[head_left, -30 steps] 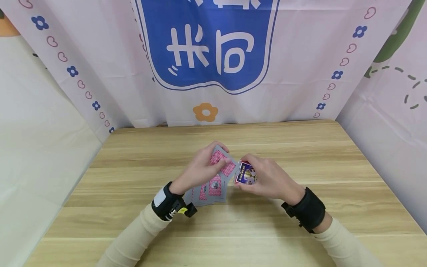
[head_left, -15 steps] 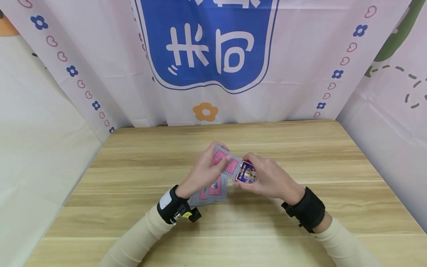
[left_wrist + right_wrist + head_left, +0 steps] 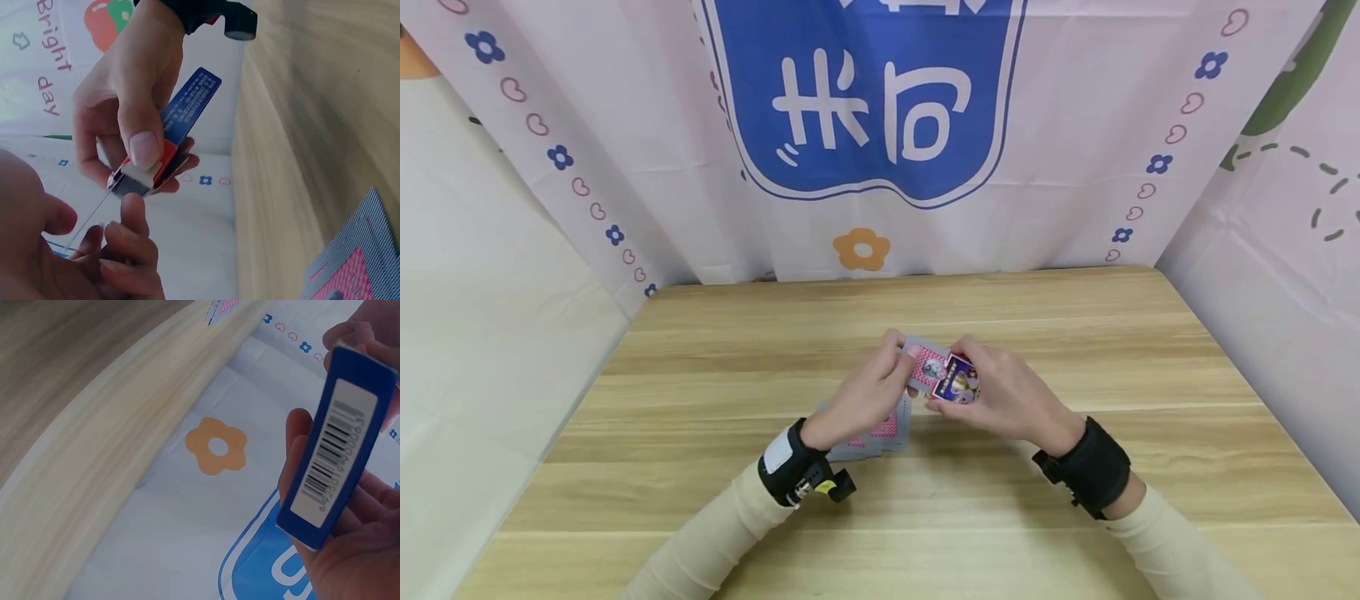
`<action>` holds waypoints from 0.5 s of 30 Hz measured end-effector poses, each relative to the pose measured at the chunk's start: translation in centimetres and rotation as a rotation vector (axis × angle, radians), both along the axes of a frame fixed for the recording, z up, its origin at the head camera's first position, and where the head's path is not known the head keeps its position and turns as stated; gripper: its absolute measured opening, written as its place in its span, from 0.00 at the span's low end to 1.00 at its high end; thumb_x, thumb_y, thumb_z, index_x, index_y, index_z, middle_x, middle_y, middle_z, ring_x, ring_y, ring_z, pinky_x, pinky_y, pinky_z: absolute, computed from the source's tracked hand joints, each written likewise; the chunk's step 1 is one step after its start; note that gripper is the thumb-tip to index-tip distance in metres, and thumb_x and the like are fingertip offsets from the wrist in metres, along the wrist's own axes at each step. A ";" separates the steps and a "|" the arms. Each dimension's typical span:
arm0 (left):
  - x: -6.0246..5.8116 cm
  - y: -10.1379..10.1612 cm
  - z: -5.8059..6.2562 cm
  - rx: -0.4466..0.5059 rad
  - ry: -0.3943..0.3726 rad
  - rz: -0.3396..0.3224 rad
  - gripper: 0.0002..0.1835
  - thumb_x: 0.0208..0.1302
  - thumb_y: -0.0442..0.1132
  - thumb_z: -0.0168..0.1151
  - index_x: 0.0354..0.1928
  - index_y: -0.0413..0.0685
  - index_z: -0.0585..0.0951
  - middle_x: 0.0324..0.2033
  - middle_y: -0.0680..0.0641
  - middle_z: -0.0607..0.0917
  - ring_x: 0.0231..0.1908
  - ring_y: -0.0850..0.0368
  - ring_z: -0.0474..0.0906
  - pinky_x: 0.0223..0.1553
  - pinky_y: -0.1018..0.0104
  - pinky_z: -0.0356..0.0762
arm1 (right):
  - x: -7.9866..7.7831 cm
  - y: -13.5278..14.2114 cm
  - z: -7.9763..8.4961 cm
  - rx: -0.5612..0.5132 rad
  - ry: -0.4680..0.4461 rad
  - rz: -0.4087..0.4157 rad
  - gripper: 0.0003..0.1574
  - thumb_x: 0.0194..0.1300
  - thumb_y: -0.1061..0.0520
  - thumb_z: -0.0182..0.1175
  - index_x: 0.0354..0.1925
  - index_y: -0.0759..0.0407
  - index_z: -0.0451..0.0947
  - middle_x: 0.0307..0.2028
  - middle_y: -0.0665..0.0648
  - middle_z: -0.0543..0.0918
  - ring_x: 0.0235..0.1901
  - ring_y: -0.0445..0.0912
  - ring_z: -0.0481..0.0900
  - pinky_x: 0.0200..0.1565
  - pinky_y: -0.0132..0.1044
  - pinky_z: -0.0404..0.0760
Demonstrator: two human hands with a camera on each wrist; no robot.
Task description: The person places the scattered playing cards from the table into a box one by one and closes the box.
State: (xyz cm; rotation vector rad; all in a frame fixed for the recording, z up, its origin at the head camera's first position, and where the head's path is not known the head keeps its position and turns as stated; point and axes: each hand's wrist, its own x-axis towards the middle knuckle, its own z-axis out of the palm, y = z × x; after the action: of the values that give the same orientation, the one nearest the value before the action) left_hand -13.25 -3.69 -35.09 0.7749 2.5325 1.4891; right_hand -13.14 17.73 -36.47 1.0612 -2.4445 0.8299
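My left hand (image 3: 867,398) pinches a playing card (image 3: 928,365) with a pink patterned back, thumb on top. In the left wrist view the card is edge-on, a thin line running from the left fingers (image 3: 133,215) to the box mouth. The blue card box (image 3: 961,383) is gripped in my right hand (image 3: 1011,398), its open end towards the left hand. The card's right end overlaps that open end. A barcode on the box's narrow end (image 3: 331,450) shows in the right wrist view. Several more playing cards (image 3: 887,429) lie spread face down on the table, partly hidden under the left hand.
The wooden table (image 3: 1000,508) runs back to a printed cloth (image 3: 1045,225) hanging behind it, with further cloth at both sides. Both wrists wear black straps (image 3: 1088,471) with small cameras.
My left hand has turned the card and moved it right, up to the box mouth; less of the card shows outside the box. The right hand and box have hardly moved.
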 end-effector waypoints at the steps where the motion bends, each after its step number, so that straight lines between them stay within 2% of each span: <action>1: 0.0 -0.2 0.2 0.008 -0.014 0.009 0.10 0.77 0.45 0.37 0.44 0.48 0.65 0.32 0.48 0.79 0.29 0.57 0.76 0.24 0.60 0.76 | -0.1 0.0 0.0 -0.001 0.001 -0.011 0.38 0.46 0.38 0.70 0.45 0.60 0.69 0.26 0.51 0.79 0.19 0.36 0.73 0.16 0.28 0.75; 5: -0.3 -1.0 0.9 0.018 0.028 0.039 0.09 0.76 0.41 0.42 0.40 0.46 0.71 0.30 0.47 0.78 0.29 0.56 0.75 0.27 0.57 0.77 | -0.1 0.0 0.3 -0.001 -0.004 -0.039 0.38 0.45 0.38 0.71 0.44 0.60 0.69 0.27 0.51 0.79 0.19 0.37 0.72 0.16 0.29 0.75; 9: -0.6 -1.5 1.2 -0.037 0.090 0.054 0.07 0.72 0.39 0.49 0.37 0.48 0.76 0.28 0.48 0.79 0.27 0.58 0.72 0.26 0.61 0.73 | -0.1 -0.1 0.4 0.005 -0.005 -0.036 0.38 0.45 0.38 0.71 0.45 0.59 0.69 0.27 0.51 0.78 0.20 0.37 0.72 0.17 0.30 0.75; 15: -0.7 -1.3 1.1 -0.112 0.155 0.015 0.06 0.68 0.39 0.56 0.35 0.53 0.82 0.26 0.56 0.81 0.26 0.62 0.74 0.27 0.63 0.75 | 0.0 -0.2 0.4 -0.009 -0.007 -0.001 0.38 0.46 0.37 0.71 0.45 0.59 0.69 0.28 0.50 0.79 0.22 0.36 0.73 0.18 0.30 0.77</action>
State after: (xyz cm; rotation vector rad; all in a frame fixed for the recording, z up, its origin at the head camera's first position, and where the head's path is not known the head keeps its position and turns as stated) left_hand -13.92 -5.02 -33.95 0.8882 2.7120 1.3261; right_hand -13.14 17.55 -36.11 1.0549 -2.4447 0.8449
